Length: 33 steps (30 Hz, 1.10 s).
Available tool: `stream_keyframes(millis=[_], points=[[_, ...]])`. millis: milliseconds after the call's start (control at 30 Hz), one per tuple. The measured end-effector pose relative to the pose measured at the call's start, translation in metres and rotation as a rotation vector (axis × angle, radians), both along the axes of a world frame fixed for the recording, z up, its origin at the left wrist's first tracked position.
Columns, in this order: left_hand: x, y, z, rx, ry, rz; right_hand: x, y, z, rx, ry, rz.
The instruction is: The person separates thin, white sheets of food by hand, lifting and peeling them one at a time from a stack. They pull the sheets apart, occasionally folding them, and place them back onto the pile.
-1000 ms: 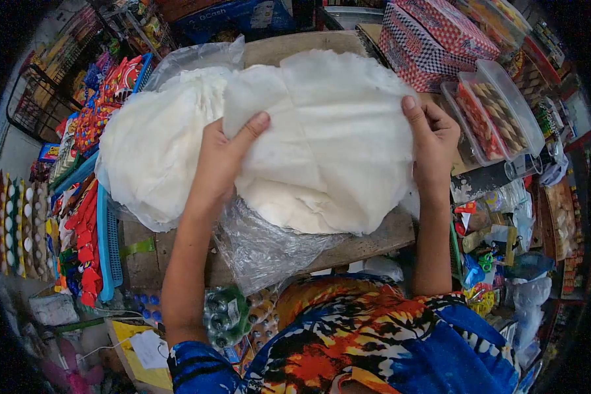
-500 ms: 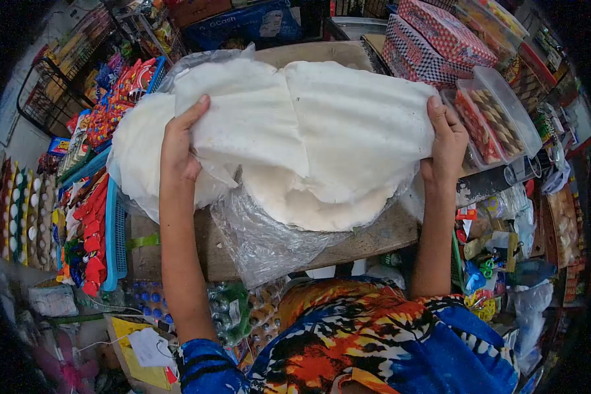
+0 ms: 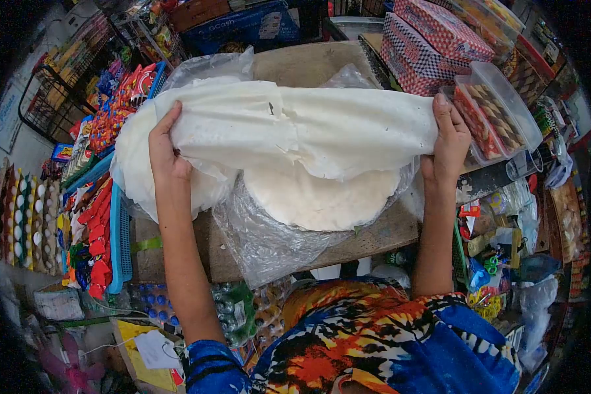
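Note:
A thin, pale spring roll wrapper [image 3: 361, 128] is stretched sideways between my two hands, with a ragged tear and small holes near its middle. My left hand [image 3: 169, 148] pinches its left end, thumb on top. Its right end is gripped by my right hand [image 3: 449, 141] in the same way. Under it lies a round stack of wrappers [image 3: 328, 205] on a crumpled clear plastic bag [image 3: 266, 246], the far part hidden by the raised sheet. Another stack of white wrappers [image 3: 132, 154] sits at the left, partly behind my left hand and forearm.
The wooden table [image 3: 295, 62] carries the stacks. At the right stand a clear plastic container of wafer sticks [image 3: 496, 115] and checkered boxes [image 3: 420, 49]. A blue basket [image 3: 119, 236] with red packets borders the left. Egg trays [image 3: 29, 217] are farther left, bottles [image 3: 233, 312] below.
The held wrapper has come lower and nearer, its far edge now folding down into a narrower band. More of the round stack and the table behind shows. My left hand shifted slightly left.

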<state>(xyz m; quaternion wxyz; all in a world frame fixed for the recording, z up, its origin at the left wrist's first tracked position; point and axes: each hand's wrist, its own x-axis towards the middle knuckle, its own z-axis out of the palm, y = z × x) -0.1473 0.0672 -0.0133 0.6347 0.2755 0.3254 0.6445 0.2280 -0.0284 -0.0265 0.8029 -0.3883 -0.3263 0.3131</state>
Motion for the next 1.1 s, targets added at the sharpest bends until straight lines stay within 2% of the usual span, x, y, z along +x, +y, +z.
stream_keyframes(millis=[167,233,667,767,833,1100], points=[[-0.006,0.0,0.002,0.019,-0.075,0.03,-0.003,0.001,0.0,0.028,0.018,-0.013],[-0.008,0.001,0.003,0.013,-0.061,0.109,-0.012,-0.001,0.007,0.003,0.046,-0.102],[-0.009,0.002,0.002,0.035,-0.119,0.215,-0.006,0.001,0.003,0.076,0.133,-0.057],[-0.009,0.0,0.003,-0.001,-0.118,0.306,0.004,0.001,-0.003,0.105,0.149,0.011],[-0.015,0.0,0.002,0.037,-0.145,0.354,0.012,0.001,-0.003,0.047,0.254,0.057],[-0.01,0.0,-0.002,0.029,-0.198,0.296,0.014,-0.005,-0.004,0.058,0.24,0.082]])
